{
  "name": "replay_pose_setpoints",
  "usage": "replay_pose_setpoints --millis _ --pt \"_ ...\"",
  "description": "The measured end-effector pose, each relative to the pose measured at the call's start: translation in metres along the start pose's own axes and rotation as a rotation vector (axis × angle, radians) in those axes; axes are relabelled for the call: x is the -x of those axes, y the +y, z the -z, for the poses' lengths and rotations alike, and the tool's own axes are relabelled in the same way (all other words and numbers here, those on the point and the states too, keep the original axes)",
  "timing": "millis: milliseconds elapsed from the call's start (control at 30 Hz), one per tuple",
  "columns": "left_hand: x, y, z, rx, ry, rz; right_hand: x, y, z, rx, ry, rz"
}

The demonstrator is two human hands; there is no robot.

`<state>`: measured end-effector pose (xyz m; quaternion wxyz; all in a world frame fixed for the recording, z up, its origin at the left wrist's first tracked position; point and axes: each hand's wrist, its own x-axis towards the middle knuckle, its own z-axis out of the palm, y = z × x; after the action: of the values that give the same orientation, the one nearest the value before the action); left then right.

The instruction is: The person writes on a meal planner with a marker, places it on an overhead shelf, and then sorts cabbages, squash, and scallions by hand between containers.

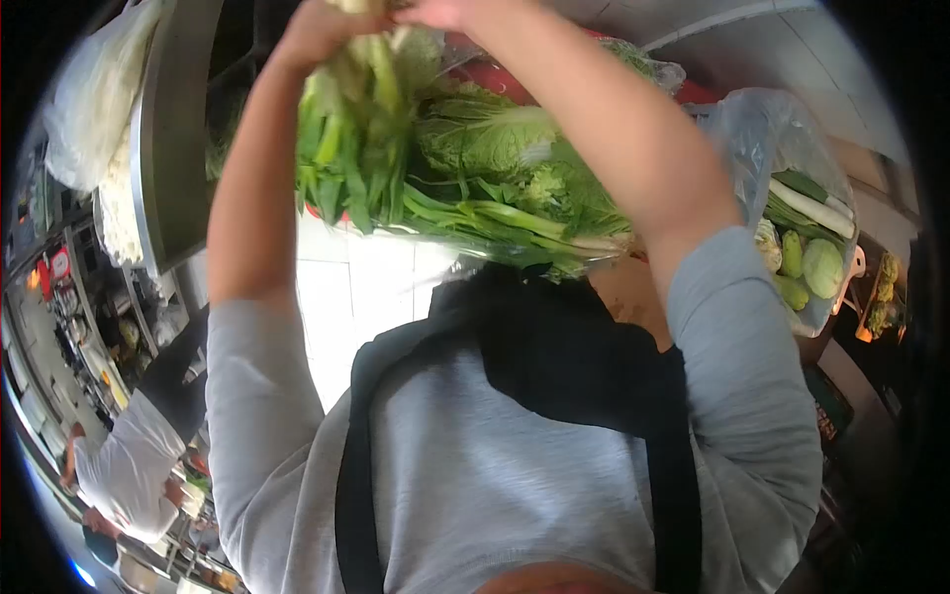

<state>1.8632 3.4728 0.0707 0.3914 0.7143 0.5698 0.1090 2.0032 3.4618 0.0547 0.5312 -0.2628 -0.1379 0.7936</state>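
My left hand is at the top edge of the view, its fingers closed around the pale stalks of a bunch of leeks. The long green leaves hang down from it and are slightly blurred. Beside it, my right hand is partly cut off by the frame. Its fingers are closed together at the top of the bunch; what they pinch cannot be made out. Below and right of the bunch, a head of napa cabbage and another leek with a white stalk lie together on clear plastic.
Right of my arm stands a plastic-lined crate with a white radish and round green vegetables. At left a metal shelf bears bagged produce. A person in white works at the far left. Light tiles cover the floor.
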Motion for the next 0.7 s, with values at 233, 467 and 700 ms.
replay_pose_setpoints --millis 233,467,700 --pt "-0.101 -0.084 -0.09 -0.193 0.029 -0.086 -0.041 0.046 0.156 -0.053 0.411 -0.168" --pt "-0.053 -0.051 -0.11 -0.687 0.349 -0.264 0.108 -0.003 0.2 1.031 0.53 -0.084" --pt "-0.011 -0.049 -0.175 -0.565 -0.165 -0.815 0.151 0.06 0.226 1.929 0.615 -0.355"
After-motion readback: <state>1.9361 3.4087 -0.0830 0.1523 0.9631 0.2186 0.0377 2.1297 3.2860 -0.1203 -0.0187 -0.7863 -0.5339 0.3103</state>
